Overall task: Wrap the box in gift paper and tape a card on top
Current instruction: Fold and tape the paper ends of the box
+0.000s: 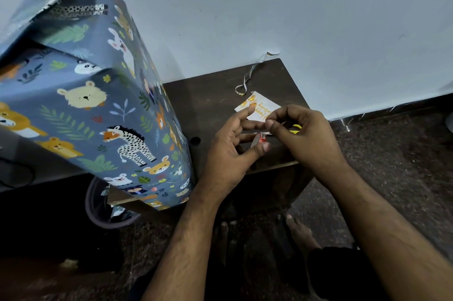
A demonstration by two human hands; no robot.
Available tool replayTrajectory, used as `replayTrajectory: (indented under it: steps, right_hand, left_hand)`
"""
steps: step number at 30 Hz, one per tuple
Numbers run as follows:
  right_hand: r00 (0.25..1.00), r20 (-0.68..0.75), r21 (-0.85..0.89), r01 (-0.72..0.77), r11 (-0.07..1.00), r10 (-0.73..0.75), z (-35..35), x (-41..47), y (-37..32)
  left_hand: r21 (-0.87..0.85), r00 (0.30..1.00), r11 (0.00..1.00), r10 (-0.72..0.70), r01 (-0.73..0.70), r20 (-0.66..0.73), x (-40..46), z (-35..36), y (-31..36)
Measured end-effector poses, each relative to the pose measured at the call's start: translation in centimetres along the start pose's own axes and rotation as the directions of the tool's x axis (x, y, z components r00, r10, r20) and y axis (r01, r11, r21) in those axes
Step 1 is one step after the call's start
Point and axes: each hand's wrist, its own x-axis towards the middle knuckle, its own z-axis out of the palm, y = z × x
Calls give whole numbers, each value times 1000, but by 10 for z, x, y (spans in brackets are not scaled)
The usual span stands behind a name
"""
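Observation:
A tall box [98,109] wrapped in blue animal-print gift paper stands upright on the left of a dark wooden table [210,104], its top end loosely folded and torn. A small white card [257,104] with yellow print lies on the table beyond my hands. My left hand [232,151] holds a small roll of tape [258,140] between thumb and fingers. My right hand [308,136] pinches at the tape end right beside the left fingertips. A yellow-handled tool [295,128], mostly hidden, lies under my right hand.
A thin curled paper strip [247,77] lies at the table's back near the pale wall. A round hole [195,140] is in the tabletop by the box. A dark round object [105,207] sits under the table at left. My bare feet stand on speckled floor [392,166].

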Motion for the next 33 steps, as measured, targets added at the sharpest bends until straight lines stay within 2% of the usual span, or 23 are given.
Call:
replayTrajectory:
  steps: [3,5,7,9,14,17,20,24,28,31,33]
  right_hand:
    - [998,-48,67,-35,997,38,2,1,0]
    - [994,-64,134,-78,988,88,2,1,1]
    - [992,-48,127,-112,986,119,2,1,2]
    - [992,-8,80,-122,989,123,4,0,2]
    - [988,67,24,-144,989,142,11,-3,-3]
    - [988,69,32,-139,990,137,11,-4,-8]
    - [990,80,87,-124,988,117,10,-3,-17]
    - [995,79,187,-80,979,67,7,-7,-38]
    - [1000,17,319,-25,948,20,4,-29,-67]
    - [999,-43,440,-8,898,30,-1,-52,-101]
    - [999,-39,455,15,891,4,-1,-63,-120]
  left_hand:
    - [115,999,993,5,-1,-34,1,0,-5]
    - [294,997,955,50,-28,-66,1,-2,-9]
    - [530,988,846,128,-65,-82,2,-5,-12]
    - [679,986,733,139,-39,-93,2,-5,-10]
    - [799,988,601,102,34,-119,0,2,-8]
    - [790,985,609,87,67,-151,0,3,-8]
    - [780,972,624,151,49,-182,0,5,-4]
    - [659,928,751,274,-43,-251,-6,13,13]
    - [546,884,833,322,-94,-339,-38,28,43]
    - [529,843,837,382,-141,-379,-72,33,76]
    - [528,821,831,421,-177,-387,-88,34,94]
